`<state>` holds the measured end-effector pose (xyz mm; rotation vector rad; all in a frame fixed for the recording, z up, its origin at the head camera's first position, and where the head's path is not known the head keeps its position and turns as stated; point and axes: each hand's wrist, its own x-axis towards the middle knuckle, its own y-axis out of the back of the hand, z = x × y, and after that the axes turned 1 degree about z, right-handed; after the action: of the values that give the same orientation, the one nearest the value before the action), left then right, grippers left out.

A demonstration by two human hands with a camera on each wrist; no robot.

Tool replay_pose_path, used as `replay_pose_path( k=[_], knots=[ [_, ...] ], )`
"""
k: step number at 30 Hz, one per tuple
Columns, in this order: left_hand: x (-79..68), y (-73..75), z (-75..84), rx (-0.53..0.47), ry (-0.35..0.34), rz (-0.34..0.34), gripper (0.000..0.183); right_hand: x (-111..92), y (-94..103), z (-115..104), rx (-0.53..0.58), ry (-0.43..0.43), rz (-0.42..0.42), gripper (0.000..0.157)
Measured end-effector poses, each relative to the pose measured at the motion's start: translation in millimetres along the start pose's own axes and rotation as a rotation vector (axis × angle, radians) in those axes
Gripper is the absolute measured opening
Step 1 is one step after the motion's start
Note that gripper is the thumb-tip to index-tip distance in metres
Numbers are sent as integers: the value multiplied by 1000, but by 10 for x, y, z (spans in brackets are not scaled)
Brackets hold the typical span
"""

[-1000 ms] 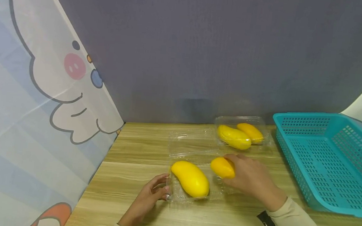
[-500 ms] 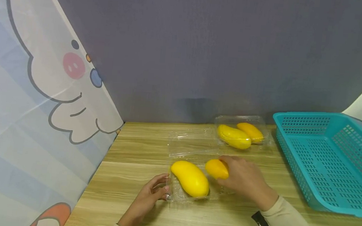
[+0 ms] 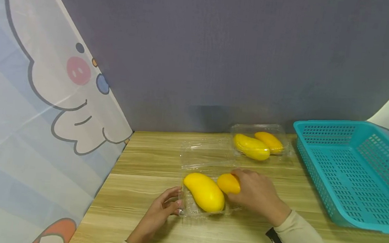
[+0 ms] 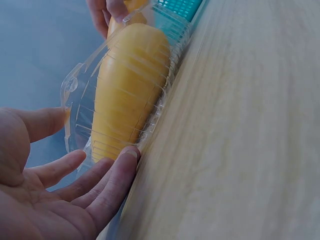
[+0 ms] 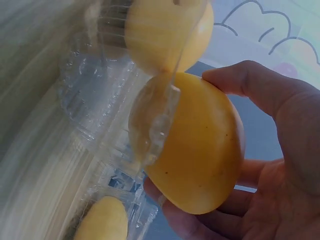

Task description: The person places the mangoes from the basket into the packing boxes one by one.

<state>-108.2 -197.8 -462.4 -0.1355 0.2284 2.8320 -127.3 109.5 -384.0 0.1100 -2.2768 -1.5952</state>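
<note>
My right hand (image 3: 255, 192) grips a yellow-orange mango (image 3: 228, 184), with the thumb on one side and the fingers round the other. That mango sits over the right half of an open clear plastic clamshell box (image 3: 190, 208), close against a larger yellow mango (image 3: 205, 194) lying in the left half. In the right wrist view, the box's rim crosses in front of the held mango (image 5: 200, 145). My left hand (image 3: 162, 207) is at the box's left end; in the left wrist view its thumb touches the rim and its loosely extended fingers (image 4: 117, 175) rest by the wall.
Behind the open box stands another clear box (image 3: 256, 129) with two mangoes (image 3: 252, 147) inside. The open box's lid (image 3: 205, 153) lies back on the wooden table (image 3: 142, 163). A turquoise perforated basket (image 3: 340, 203) stands at the right. A grey wall (image 3: 220, 62) rises behind.
My right hand has moved left and slightly toward me with its mango, bringing it up beside the larger mango. The left hand has stayed at the box's end.
</note>
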Motion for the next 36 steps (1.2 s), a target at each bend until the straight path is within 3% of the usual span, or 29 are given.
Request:
replay_pose_path(
  k=[9, 23, 30, 36],
  knots=[
    [-5, -4, -12, -8, 0, 10, 59, 25, -113, -15, -59, 47, 73, 52],
    [6, -13, -1, -3, 3, 15, 60, 53, -225, -34, -81, 33, 98, 53],
    [5, -17, 9, 0, 1, 12, 60, 62, -252, -52, -115, 40, 104, 49],
    [-1, -16, 0, 1, 3, 20, 60, 77, -279, -67, -151, 23, 50, 47]
  ],
)
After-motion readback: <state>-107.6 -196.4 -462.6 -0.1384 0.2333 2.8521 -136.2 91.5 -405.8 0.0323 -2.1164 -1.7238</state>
